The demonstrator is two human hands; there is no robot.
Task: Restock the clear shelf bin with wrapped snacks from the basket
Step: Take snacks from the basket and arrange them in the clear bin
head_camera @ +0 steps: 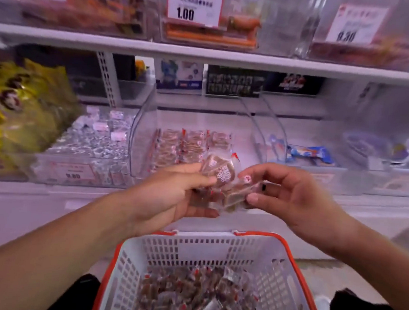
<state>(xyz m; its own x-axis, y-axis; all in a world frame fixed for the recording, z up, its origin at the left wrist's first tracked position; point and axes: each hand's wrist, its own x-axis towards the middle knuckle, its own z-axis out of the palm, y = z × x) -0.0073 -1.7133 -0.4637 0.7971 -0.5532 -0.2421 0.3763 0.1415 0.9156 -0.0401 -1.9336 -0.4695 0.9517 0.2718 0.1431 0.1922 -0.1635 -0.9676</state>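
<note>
Two hands, left hand (171,196) and right hand (290,198), gripping wrapped snacks (223,180) above basket (216,243); next, probably lowering into clear shelf bin (141,135), front edge.

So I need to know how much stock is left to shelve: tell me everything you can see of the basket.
The basket is white perforated plastic with an orange-red rim and handle. It sits upright, low in the frame, below both hands and in front of the shelf. Its bottom is covered by a loose heap of small clear-wrapped brown snacks with red marks; the walls above them are bare. Neither hand touches it.
</note>
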